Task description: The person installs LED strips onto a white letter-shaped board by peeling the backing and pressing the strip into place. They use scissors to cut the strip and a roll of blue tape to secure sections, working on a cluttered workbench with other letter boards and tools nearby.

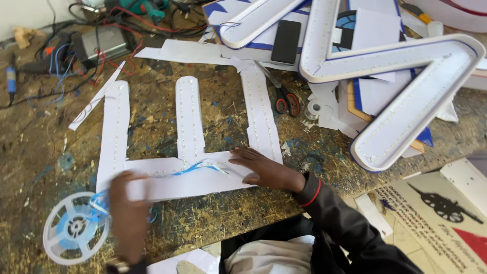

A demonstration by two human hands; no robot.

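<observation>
You are laying strip (200, 168) along the white panel (190, 147): right hand (264, 170) flat on it, left hand (129, 215) blurred, grip unclear; next, press onward with care

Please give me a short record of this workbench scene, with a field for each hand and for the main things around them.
surface: paint-spattered wooden workbench
main piece: flat white E-shaped panel lined with rows of small lights
left hand: blurred, on the panel's lower edge beside the white reel
right hand: pressed flat on the panel
strip: thin blue-backed strip running from the reel across the panel
nearby: red-handled scissors, black phone, white channel letter
</observation>
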